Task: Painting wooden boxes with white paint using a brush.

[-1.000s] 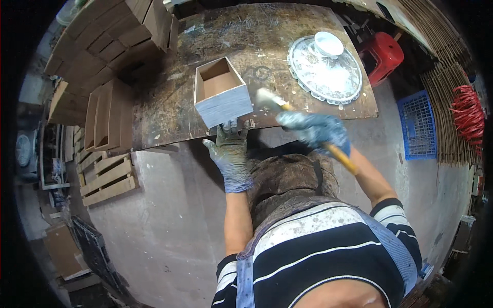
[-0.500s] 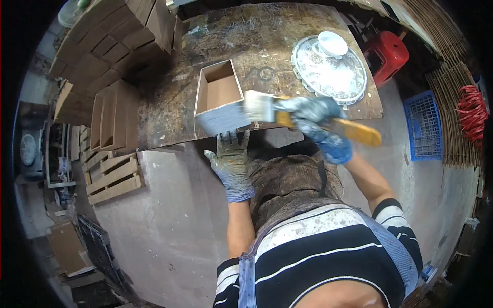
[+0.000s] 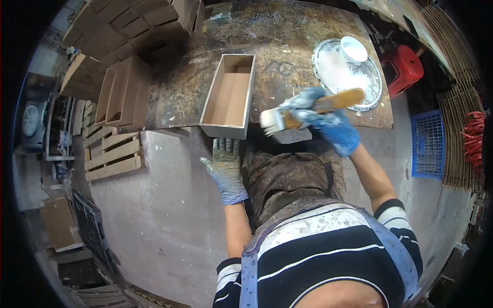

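A long open-topped wooden box (image 3: 228, 97) rests on the workbench (image 3: 287, 51), its near end jutting over the front edge. At that near end is my left hand (image 3: 226, 163) in a stained glove, fingers stretched out and tips at the box's lower edge; whether they reach under it I cannot see. My right hand (image 3: 321, 115), in a blue glove smeared with white, is closed round a wide flat paintbrush (image 3: 349, 98) with a yellow-brown handle. Its pale bristles point left, a little right of the box and apart from it.
A round tray (image 3: 318, 66) smeared with white stands at the right, a white bowl (image 3: 354, 50) on its far side. More wooden boxes (image 3: 123, 92) are stacked at the left, above a pallet (image 3: 113, 159). A red stool (image 3: 404, 69) and blue crate (image 3: 427, 143) stand beyond the bench's right.
The box has turned so its long side runs away from me. The brush has come away from its right side and dropped lower. My left hand has moved slightly down.
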Demonstrator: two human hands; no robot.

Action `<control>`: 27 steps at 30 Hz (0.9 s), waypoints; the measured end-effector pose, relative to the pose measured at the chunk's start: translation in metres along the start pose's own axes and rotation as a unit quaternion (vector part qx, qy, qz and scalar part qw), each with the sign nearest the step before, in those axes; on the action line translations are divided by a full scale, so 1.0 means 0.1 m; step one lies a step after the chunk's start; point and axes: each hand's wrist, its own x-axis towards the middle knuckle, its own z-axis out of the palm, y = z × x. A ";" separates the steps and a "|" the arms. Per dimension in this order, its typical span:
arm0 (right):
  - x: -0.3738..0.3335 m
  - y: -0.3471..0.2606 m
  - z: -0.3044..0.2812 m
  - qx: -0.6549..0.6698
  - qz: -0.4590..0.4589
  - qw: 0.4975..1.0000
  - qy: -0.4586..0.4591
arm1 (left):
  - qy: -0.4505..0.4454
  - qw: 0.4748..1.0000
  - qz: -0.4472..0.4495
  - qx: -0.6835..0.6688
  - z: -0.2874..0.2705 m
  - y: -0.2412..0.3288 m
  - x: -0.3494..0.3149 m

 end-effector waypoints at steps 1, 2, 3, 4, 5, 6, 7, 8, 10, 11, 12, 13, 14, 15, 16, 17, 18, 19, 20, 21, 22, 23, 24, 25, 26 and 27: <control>0.02 0.04 -0.12 -0.014 -0.094 0.995 -0.011 | 0.047 0.999 0.008 0.022 -0.01 0.06 0.02; -0.02 0.00 -0.17 0.005 -0.083 0.996 0.036 | 0.093 0.995 0.014 0.044 0.00 0.10 0.05; -0.05 -0.03 -0.20 0.024 -0.072 0.994 0.083 | 0.139 0.988 0.021 0.065 -0.01 0.12 0.06; -0.07 -0.02 -0.22 0.019 -0.059 0.994 0.094 | 0.151 0.986 0.009 0.071 -0.05 0.12 0.06; -0.08 -0.02 -0.23 0.017 -0.048 0.993 0.105 | 0.162 0.984 -0.001 0.077 -0.11 0.12 0.06; -0.08 -0.02 -0.23 0.014 -0.037 0.993 0.115 | 0.174 0.981 -0.011 0.084 -0.15 0.14 0.07; -0.08 -0.02 -0.21 0.023 -0.022 0.993 0.113 | 0.164 0.982 -0.012 0.093 -0.20 0.16 0.07; -0.09 -0.02 -0.20 0.028 -0.006 0.993 0.116 | 0.156 0.982 -0.018 0.100 -0.21 0.13 0.08; -0.11 -0.03 -0.17 0.044 0.017 0.991 0.127 | 0.177 0.975 -0.017 0.136 -0.21 0.10 0.06; -0.11 0.02 -0.19 0.051 0.002 0.991 0.128 | 0.206 0.964 -0.011 0.164 -0.09 0.03 0.01; -0.10 0.08 -0.20 0.058 -0.015 0.990 0.127 | 0.233 0.953 -0.003 0.193 -0.02 -0.03 -0.01; -0.10 0.11 -0.22 0.065 -0.034 0.989 0.127 | 0.209 0.949 -0.042 0.234 -0.03 -0.08 -0.05; -0.10 0.12 -0.24 0.052 -0.024 0.991 0.124 | 0.185 0.940 -0.080 0.274 -0.06 -0.11 -0.12; -0.11 0.11 -0.26 0.039 -0.015 0.992 0.121 | 0.160 0.929 -0.118 0.313 -0.07 -0.15 -0.17; -0.12 0.10 -0.27 0.026 -0.006 0.993 0.119 | 0.145 0.925 -0.126 0.329 -0.08 -0.18 -0.17; -0.13 0.10 -0.27 0.045 0.006 0.991 0.124 | 0.140 0.921 -0.119 0.344 -0.06 -0.23 -0.16; -0.15 0.09 -0.26 0.063 0.018 0.989 0.129 | 0.136 0.916 -0.113 0.360 -0.02 -0.27 -0.16; -0.17 0.10 -0.25 0.082 0.030 0.987 0.135 | 0.132 0.911 -0.107 0.375 0.00 -0.29 -0.16; -0.17 0.13 -0.29 0.085 0.022 0.987 0.137 | 0.147 0.911 -0.104 0.371 -0.02 -0.29 -0.14; -0.19 0.18 -0.33 0.088 0.015 0.986 0.140 | 0.162 0.911 -0.101 0.367 -0.05 -0.29 -0.11; -0.20 0.21 -0.37 0.091 0.006 0.985 0.143 | 0.176 0.910 -0.099 0.363 -0.07 -0.30 -0.08; -0.20 0.19 -0.40 0.050 -0.007 0.988 0.149 | 0.164 0.910 -0.085 0.370 -0.04 -0.33 -0.04; -0.22 0.17 -0.43 0.008 -0.020 0.987 0.157 | 0.150 0.911 -0.073 0.378 -0.01 -0.35 -0.05; -0.26 0.15 -0.47 -0.034 -0.032 0.985 0.167 | 0.135 0.911 -0.063 0.386 0.00 -0.37 -0.07; -0.33 0.23 -0.57 -0.167 -0.035 0.974 0.147 | 0.124 0.922 -0.062 0.362 -0.02 -0.38 -0.06; -0.39 0.34 -0.69 -0.302 -0.040 0.944 0.129 | 0.100 0.926 -0.040 0.362 -0.01 -0.37 -0.09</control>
